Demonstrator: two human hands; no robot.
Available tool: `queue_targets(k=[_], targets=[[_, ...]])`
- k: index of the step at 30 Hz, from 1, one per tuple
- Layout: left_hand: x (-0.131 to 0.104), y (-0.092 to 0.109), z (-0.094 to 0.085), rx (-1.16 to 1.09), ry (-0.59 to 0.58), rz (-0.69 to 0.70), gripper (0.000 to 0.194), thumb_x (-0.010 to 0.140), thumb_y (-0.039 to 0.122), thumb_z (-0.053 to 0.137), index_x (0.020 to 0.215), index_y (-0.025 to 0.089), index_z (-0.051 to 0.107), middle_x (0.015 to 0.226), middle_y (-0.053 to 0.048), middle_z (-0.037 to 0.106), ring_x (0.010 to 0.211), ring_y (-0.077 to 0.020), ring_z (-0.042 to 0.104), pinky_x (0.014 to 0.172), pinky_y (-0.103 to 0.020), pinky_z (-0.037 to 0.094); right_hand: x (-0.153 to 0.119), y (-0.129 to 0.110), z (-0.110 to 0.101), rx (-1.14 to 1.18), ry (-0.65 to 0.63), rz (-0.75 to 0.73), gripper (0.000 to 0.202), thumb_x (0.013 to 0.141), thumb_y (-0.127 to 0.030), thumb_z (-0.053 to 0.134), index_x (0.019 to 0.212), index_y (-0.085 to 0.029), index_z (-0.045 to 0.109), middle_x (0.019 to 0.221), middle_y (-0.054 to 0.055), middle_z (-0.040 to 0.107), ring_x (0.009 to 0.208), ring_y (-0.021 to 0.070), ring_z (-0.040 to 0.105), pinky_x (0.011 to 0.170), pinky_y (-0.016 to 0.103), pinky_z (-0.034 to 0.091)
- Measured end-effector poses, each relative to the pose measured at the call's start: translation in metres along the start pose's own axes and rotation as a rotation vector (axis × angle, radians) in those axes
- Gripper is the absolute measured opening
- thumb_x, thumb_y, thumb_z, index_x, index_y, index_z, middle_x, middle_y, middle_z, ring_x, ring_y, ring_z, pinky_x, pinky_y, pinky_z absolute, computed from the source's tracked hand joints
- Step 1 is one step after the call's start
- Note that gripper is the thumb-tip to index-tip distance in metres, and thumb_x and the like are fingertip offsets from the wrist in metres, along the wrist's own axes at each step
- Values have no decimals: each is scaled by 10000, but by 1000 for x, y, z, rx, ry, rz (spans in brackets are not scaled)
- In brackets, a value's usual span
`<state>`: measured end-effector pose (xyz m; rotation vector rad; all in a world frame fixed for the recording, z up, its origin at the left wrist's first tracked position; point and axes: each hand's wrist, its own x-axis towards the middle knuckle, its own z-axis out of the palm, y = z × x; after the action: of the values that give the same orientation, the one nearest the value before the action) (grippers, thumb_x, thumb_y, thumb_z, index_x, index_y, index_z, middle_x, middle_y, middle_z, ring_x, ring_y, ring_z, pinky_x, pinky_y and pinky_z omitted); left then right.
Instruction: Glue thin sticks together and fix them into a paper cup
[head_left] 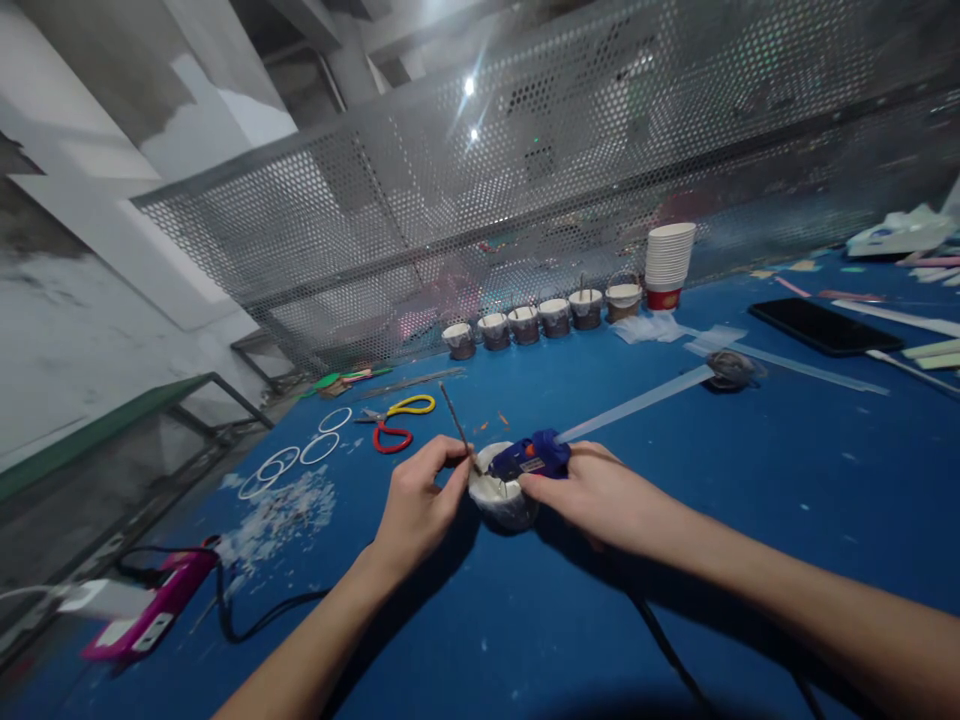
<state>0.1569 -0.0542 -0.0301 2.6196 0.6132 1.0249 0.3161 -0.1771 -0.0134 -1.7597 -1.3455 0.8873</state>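
My left hand (pixel 431 490) pinches a thin brown stick (pixel 455 418), whose lower end reaches into a small wrapped paper cup (pixel 504 510) on the table. In my right hand (pixel 600 490) is a blue hot glue gun (pixel 531 456), its nozzle over the cup's opening. A long translucent glue stick (pixel 637 402) sticks out of the gun's back, up and to the right. Both hands are right at the cup, one on each side; my right thumb is at its rim. What lies inside the cup is partly hidden by the gun.
Scissors (pixel 394 422) with red and yellow handles and several white rings (pixel 320 448) lie left. Several wrapped cups (pixel 523 325) line the back beside a paper cup stack (pixel 670 265). A phone (pixel 825 326) lies right; a pink power strip (pixel 154 610) stands front left.
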Motion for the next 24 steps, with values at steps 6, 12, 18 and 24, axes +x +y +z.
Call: queue_targets(k=[6,12,18,24], targets=[[1,-1,0,-10,10,20,78,804,174,508,743,186,555,704,-6,631,625,-117,589,583,-216,458,0,-1,-1,25,28,-28,336,777,-309,421,460,-204,396,320,-50,358,307,100,412,326,193,331],[1,-2,0,-1,8,32,72,808,166,512,749,185,548,709,-2,626,624,-110,582,583,-207,451,0,0,2,36,30,-27,349,778,-306,428,447,-201,391,314,-53,363,289,87,400,302,179,308],[0,-1,0,1,7,29,72,806,156,514,751,183,553,716,-3,630,630,-110,585,582,-206,452,-2,0,1,45,39,-51,354,784,-279,418,441,-199,384,310,-56,360,292,78,399,308,165,309],[0,-1,0,-12,4,34,66,807,157,516,756,177,553,722,-1,626,638,-106,585,593,-203,451,-1,1,2,58,39,-18,332,786,-293,426,469,-197,405,322,-63,350,290,78,390,296,166,298]])
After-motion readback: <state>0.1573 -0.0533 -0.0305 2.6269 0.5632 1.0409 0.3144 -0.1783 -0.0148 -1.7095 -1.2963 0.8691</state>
